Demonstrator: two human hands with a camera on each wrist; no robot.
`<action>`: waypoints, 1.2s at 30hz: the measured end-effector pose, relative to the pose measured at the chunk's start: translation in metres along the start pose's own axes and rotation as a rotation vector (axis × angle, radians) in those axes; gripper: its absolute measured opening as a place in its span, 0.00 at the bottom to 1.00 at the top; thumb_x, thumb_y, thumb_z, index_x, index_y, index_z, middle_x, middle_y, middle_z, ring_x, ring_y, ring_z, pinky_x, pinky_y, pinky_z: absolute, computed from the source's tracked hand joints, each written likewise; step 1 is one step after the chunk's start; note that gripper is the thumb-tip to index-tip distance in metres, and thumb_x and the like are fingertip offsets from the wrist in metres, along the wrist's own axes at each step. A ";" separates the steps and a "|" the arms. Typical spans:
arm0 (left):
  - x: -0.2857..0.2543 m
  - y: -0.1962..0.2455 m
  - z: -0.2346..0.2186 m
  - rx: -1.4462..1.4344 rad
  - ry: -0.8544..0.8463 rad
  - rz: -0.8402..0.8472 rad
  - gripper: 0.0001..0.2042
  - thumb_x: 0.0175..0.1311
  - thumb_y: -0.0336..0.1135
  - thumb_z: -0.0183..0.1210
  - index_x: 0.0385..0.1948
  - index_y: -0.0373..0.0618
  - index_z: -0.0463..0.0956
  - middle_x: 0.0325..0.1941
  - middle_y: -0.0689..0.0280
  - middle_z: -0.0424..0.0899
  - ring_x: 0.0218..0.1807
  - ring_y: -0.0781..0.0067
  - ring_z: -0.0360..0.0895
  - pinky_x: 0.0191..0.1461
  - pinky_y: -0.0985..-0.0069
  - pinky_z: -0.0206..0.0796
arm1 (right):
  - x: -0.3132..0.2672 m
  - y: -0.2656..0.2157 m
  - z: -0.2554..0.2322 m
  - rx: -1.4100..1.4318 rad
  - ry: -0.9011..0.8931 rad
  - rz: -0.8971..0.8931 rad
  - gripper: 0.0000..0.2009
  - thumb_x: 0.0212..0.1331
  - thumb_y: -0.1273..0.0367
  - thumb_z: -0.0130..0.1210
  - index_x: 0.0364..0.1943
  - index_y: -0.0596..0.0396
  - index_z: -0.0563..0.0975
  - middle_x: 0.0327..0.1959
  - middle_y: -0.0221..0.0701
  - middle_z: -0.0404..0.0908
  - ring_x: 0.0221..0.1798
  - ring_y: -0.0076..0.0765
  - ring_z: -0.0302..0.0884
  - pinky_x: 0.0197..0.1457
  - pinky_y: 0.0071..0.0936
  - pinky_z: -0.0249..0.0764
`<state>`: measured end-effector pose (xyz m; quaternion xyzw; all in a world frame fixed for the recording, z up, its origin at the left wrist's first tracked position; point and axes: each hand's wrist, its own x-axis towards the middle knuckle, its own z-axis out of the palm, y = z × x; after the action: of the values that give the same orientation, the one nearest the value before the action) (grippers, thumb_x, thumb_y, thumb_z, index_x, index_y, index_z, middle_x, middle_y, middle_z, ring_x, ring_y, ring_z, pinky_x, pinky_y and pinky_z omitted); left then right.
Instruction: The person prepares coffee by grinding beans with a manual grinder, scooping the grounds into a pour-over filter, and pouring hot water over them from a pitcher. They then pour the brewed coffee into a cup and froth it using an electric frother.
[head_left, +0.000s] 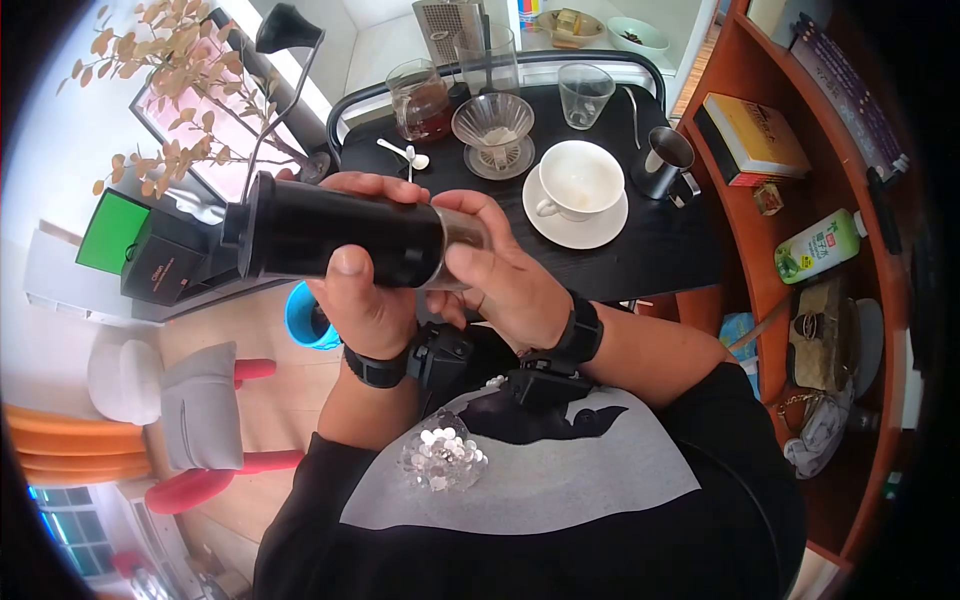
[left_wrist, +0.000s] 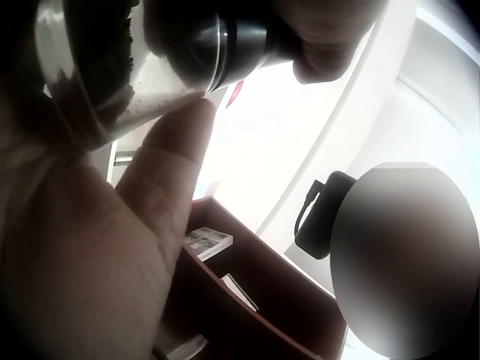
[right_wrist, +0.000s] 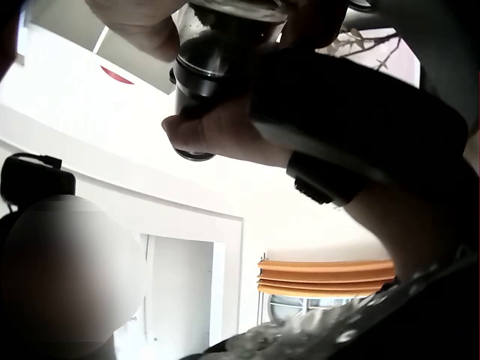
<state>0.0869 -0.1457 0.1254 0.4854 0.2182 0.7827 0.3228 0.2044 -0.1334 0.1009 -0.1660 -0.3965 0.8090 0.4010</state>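
Observation:
A black cylindrical coffee grinder (head_left: 345, 232) lies nearly level in both hands, above the near left part of the table. Around its black body, my left hand (head_left: 372, 312) holds with thumb in front and fingers behind. The clear jar (head_left: 462, 240) at the grinder's right end is gripped by my right hand (head_left: 530, 300). In the left wrist view, dark grounds (left_wrist: 105, 52) show inside that jar, with the right thumb (left_wrist: 180, 139) against it. My left thumb (right_wrist: 214, 133) presses the black body in the right wrist view.
On the black table (head_left: 680, 245) stand a white cup (head_left: 580, 175) on a saucer (head_left: 590, 235), a glass dripper (head_left: 490, 125), a server with brown liquid (head_left: 425, 112), a drinking glass (head_left: 583, 98) and a metal pitcher (head_left: 660, 165). A wooden shelf (head_left: 725, 75) borders the right.

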 end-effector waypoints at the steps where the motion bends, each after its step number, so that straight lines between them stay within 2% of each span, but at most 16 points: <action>1: 0.000 0.001 0.002 -0.020 0.004 0.007 0.38 0.52 0.50 0.58 0.61 0.52 0.46 0.42 0.57 0.70 0.41 0.60 0.72 0.48 0.57 0.67 | -0.001 0.001 -0.005 -0.062 -0.061 -0.013 0.26 0.62 0.49 0.39 0.54 0.54 0.54 0.28 0.35 0.70 0.18 0.27 0.69 0.18 0.20 0.65; 3: -0.002 0.003 0.004 -0.045 -0.026 -0.013 0.41 0.49 0.49 0.62 0.61 0.48 0.45 0.41 0.56 0.70 0.40 0.60 0.74 0.46 0.61 0.69 | 0.000 0.001 -0.018 -0.124 -0.125 -0.022 0.26 0.62 0.47 0.36 0.52 0.54 0.58 0.26 0.35 0.71 0.16 0.27 0.69 0.16 0.19 0.64; 5: -0.004 0.002 0.001 -0.021 -0.107 -0.038 0.46 0.45 0.50 0.66 0.60 0.44 0.42 0.40 0.54 0.70 0.39 0.59 0.76 0.43 0.66 0.71 | 0.008 -0.003 -0.029 0.381 -0.453 0.475 0.31 0.61 0.42 0.28 0.45 0.55 0.68 0.19 0.37 0.73 0.12 0.28 0.67 0.13 0.18 0.62; 8: -0.005 0.002 0.005 -0.017 -0.056 -0.028 0.46 0.46 0.50 0.65 0.60 0.44 0.43 0.40 0.54 0.70 0.39 0.60 0.76 0.42 0.68 0.72 | 0.006 -0.010 -0.013 0.172 -0.185 0.453 0.38 0.54 0.34 0.20 0.40 0.51 0.72 0.13 0.38 0.72 0.07 0.28 0.64 0.10 0.18 0.60; 10: -0.002 0.002 -0.001 -0.020 -0.049 -0.027 0.44 0.47 0.50 0.64 0.60 0.43 0.43 0.40 0.54 0.70 0.39 0.60 0.76 0.41 0.69 0.72 | 0.008 -0.003 -0.017 0.143 -0.260 0.373 0.37 0.56 0.36 0.22 0.45 0.52 0.69 0.21 0.38 0.75 0.13 0.30 0.70 0.12 0.19 0.64; 14: 0.002 -0.004 -0.006 -0.014 0.048 -0.052 0.29 0.51 0.55 0.55 0.45 0.36 0.64 0.38 0.56 0.72 0.41 0.60 0.73 0.49 0.64 0.66 | 0.004 -0.003 -0.005 0.015 -0.112 0.133 0.34 0.60 0.41 0.28 0.60 0.53 0.55 0.38 0.38 0.74 0.28 0.32 0.75 0.19 0.21 0.69; 16: 0.003 -0.004 -0.014 -0.038 0.020 -0.128 0.29 0.51 0.55 0.55 0.43 0.36 0.66 0.36 0.55 0.74 0.42 0.60 0.73 0.50 0.65 0.66 | -0.002 0.011 0.008 -0.416 0.071 -0.320 0.33 0.61 0.43 0.29 0.62 0.52 0.52 0.38 0.38 0.74 0.27 0.32 0.74 0.20 0.20 0.68; 17: 0.002 -0.005 -0.014 -0.038 0.023 -0.130 0.29 0.51 0.55 0.55 0.43 0.36 0.66 0.36 0.55 0.74 0.42 0.60 0.73 0.50 0.65 0.66 | -0.002 0.019 0.010 -0.329 0.114 -0.367 0.28 0.62 0.46 0.34 0.55 0.52 0.60 0.34 0.36 0.73 0.21 0.25 0.69 0.18 0.18 0.64; 18: 0.001 -0.006 -0.014 -0.084 0.029 -0.164 0.29 0.50 0.55 0.55 0.42 0.36 0.66 0.36 0.56 0.74 0.42 0.60 0.73 0.50 0.65 0.66 | -0.001 0.018 0.001 -0.329 0.113 -0.364 0.28 0.62 0.46 0.34 0.55 0.52 0.60 0.34 0.36 0.73 0.21 0.25 0.69 0.18 0.18 0.64; 20: 0.001 -0.009 -0.017 -0.126 0.032 -0.195 0.29 0.50 0.55 0.56 0.42 0.36 0.66 0.36 0.56 0.75 0.43 0.60 0.73 0.49 0.64 0.66 | 0.005 0.006 -0.024 0.149 -0.321 0.170 0.27 0.62 0.45 0.33 0.48 0.54 0.65 0.31 0.36 0.74 0.17 0.23 0.66 0.15 0.17 0.60; 21: -0.001 -0.011 -0.020 -0.126 -0.063 -0.166 0.30 0.51 0.51 0.58 0.49 0.38 0.59 0.38 0.56 0.73 0.41 0.60 0.74 0.46 0.67 0.69 | 0.004 0.004 -0.027 0.259 -0.345 0.300 0.27 0.61 0.44 0.32 0.43 0.55 0.68 0.30 0.35 0.74 0.13 0.22 0.63 0.13 0.17 0.58; 25: -0.003 -0.003 -0.006 -0.140 -0.079 -0.080 0.38 0.51 0.47 0.61 0.58 0.43 0.46 0.41 0.56 0.71 0.41 0.60 0.75 0.43 0.68 0.71 | 0.002 -0.001 -0.023 0.308 -0.435 0.352 0.27 0.62 0.45 0.31 0.47 0.55 0.65 0.30 0.34 0.74 0.16 0.22 0.66 0.15 0.17 0.60; 27: -0.004 -0.002 -0.007 -0.167 -0.040 -0.095 0.39 0.51 0.46 0.61 0.59 0.43 0.45 0.42 0.57 0.71 0.42 0.59 0.75 0.44 0.67 0.71 | -0.001 0.000 -0.002 0.021 -0.022 0.029 0.26 0.63 0.47 0.30 0.50 0.56 0.62 0.30 0.33 0.75 0.19 0.23 0.68 0.19 0.17 0.63; 30: -0.006 -0.006 -0.008 -0.132 0.009 -0.081 0.39 0.49 0.44 0.63 0.59 0.43 0.46 0.42 0.57 0.70 0.43 0.60 0.75 0.44 0.68 0.71 | 0.003 0.015 -0.004 -0.324 0.076 -0.268 0.25 0.65 0.48 0.29 0.51 0.56 0.59 0.28 0.32 0.74 0.21 0.24 0.70 0.21 0.18 0.65; 34: -0.015 -0.005 0.002 -0.058 0.010 -0.104 0.38 0.48 0.39 0.64 0.58 0.41 0.48 0.42 0.57 0.71 0.43 0.63 0.74 0.44 0.69 0.71 | 0.000 0.014 -0.019 -0.132 0.022 -0.063 0.24 0.64 0.48 0.29 0.50 0.53 0.60 0.27 0.32 0.74 0.20 0.24 0.69 0.20 0.17 0.64; 36: -0.017 -0.005 -0.004 0.126 -0.064 -0.161 0.37 0.47 0.46 0.64 0.55 0.41 0.51 0.41 0.57 0.71 0.42 0.61 0.74 0.46 0.66 0.69 | 0.003 0.020 -0.027 0.156 -0.135 0.149 0.22 0.65 0.49 0.29 0.51 0.50 0.60 0.26 0.31 0.73 0.17 0.25 0.68 0.16 0.16 0.60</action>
<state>0.0904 -0.1550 0.1099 0.5105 0.2948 0.7230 0.3603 0.2077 -0.1248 0.0684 -0.1083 -0.3449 0.8743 0.3239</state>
